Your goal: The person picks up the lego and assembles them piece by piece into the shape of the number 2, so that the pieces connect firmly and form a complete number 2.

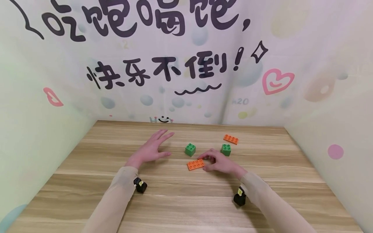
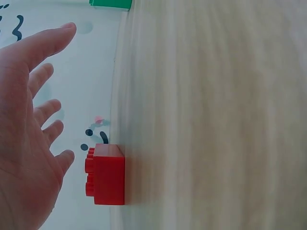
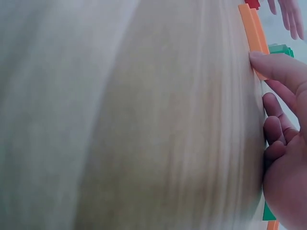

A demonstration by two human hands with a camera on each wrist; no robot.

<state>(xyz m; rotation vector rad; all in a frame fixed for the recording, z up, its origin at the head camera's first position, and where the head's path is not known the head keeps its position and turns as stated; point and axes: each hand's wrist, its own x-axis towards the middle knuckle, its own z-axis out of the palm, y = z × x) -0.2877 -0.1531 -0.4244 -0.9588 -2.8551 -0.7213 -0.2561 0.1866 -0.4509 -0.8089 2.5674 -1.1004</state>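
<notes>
At the middle of the table, my right hand pinches the right end of a flat orange toy brick between thumb and index finger; its other fingers curl toward the palm. In the right wrist view the thumb lies against the end of that orange brick. My left hand is held over the table at the left, fingers spread, with nothing in it. A red brick stands near it in the left wrist view, hidden in the head view. Just behind the held brick sits a green brick.
Another green brick stands beyond my right hand, close to the knuckles. Farther back lies a second flat orange brick. The wooden table meets a printed cloth wall at its far edge.
</notes>
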